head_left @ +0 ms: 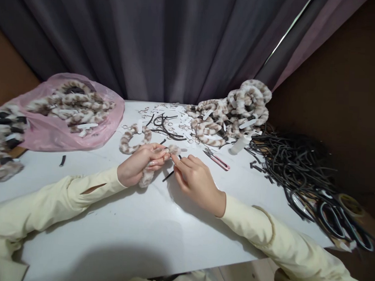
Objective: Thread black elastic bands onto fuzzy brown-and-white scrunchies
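Near the middle of the white table, my left hand (139, 163) is closed round a fluffy grey-brown fur piece (147, 177), which hangs below the fingers and shows again above them. My right hand (195, 180) meets it from the right, its fingers bent and their tips at the end of the fur; whether they pinch it is too small to tell. A thin black cord (168, 176) lies just under and between my hands. Behind my left hand rests a curved spotted fur ring (128, 138) with a white tag.
A pink bag (108, 135) of fur rings sits at the left. Black cords (166, 129) and small metal rings lie at the back. Pink-handled snips (219, 160), a clear bottle (239, 145), piled fur rings (250, 97) and a black cord heap (298, 162) are on the right.
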